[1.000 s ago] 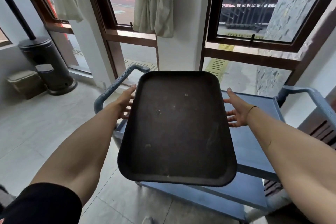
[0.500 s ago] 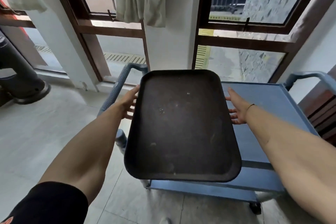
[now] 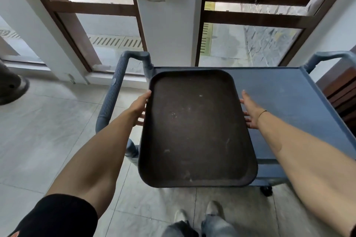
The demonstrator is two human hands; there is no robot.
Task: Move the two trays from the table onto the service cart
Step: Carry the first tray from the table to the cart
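A dark brown rectangular tray (image 3: 194, 131) hangs level in front of me over the left end of the blue service cart (image 3: 285, 102). My left hand (image 3: 139, 108) grips its left rim, thumb on top and fingers underneath. My right hand (image 3: 250, 110) holds the right rim the same way. The tray's far end is above the cart's top shelf; its near end juts past the cart's front edge. No second tray is in view.
The cart has a ribbed handle (image 3: 112, 94) at its left end and another handle (image 3: 327, 56) at the right. It stands against a wall and low windows (image 3: 246, 44). A dark round base (image 3: 11, 86) sits on the tiled floor at left; wooden furniture (image 3: 341, 92) at right.
I have stepped closer to the cart and my view has tilted down. The tray, held in both hands, has moved forward and lower over the cart's top shelf.
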